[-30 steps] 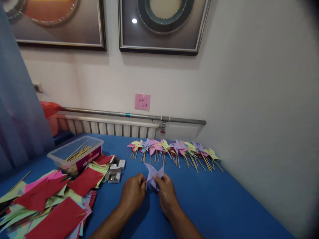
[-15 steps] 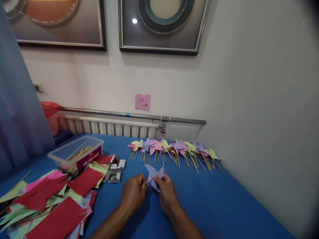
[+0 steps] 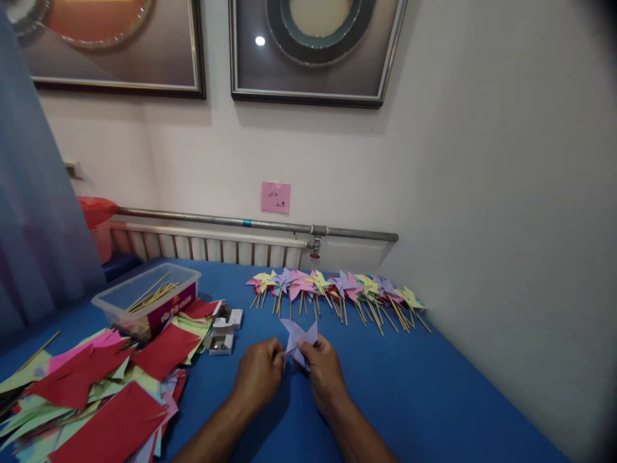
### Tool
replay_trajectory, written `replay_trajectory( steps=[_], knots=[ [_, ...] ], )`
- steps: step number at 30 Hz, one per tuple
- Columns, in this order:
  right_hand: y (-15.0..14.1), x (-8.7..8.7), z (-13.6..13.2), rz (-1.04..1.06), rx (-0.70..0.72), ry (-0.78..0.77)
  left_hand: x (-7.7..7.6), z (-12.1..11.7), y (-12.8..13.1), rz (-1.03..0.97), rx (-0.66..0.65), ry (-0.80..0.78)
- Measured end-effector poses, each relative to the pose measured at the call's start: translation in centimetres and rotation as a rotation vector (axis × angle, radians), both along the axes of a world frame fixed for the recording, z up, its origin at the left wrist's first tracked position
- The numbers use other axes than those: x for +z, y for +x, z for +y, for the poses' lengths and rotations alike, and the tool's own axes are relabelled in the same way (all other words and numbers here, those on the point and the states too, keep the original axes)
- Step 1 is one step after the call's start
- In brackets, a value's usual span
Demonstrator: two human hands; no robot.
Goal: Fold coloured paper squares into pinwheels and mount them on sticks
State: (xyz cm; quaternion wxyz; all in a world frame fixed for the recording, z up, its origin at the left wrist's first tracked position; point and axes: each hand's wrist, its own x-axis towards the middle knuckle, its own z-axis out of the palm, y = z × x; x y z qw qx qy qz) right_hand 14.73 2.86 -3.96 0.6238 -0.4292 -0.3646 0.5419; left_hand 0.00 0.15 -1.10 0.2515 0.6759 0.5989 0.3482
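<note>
Just nearer the person than the row of pinwheels (image 3: 332,286), a lilac pinwheel (image 3: 294,347) is held above the blue tabletop (image 3: 409,399), between the two hands; compared with half a second and one second ago, only slight shifts at the fingers are found, the four points of the paper keeping much the same spread; this is judged to be fine finger work or steadying rather than a new stage, with the piece not yet done, as no stick shows on it, unlike those in the row; right hand (image 3: 325,373) is clamped on the paper, thumb flat near its centre, remaining fingers folded behind and largely hidden; left hand (image 3: 260,370) is curled, knuckles up, thumb and forefinger drawn together at the left blade, apparently pinching it; whether they also hold a fastener cannot be told; both forearms reach in from below, wrists apart, converging toward the row; left of the row and a little nearer stand two small open boxes (image 3: 222,341) with metallic contents; farther left of it, a plastic tub (image 3: 108,302) of sticks (image 3: 154,296) and heaped coloured paper (image 3: 108,421).
</note>
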Motion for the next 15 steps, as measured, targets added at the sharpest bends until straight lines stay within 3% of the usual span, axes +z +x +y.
replay_trajectory(
  steps=[6, 15],
  knots=[
    [1.1, 1.0, 0.0, -0.151, 0.036, 0.02, 0.4, 0.2, -0.8, -0.076, -0.103, -0.149],
    [1.5, 1.5, 0.1, -0.218, 0.086, 0.021, 0.6, 0.2, -1.2, -0.143, -0.143, -0.202]
  ],
)
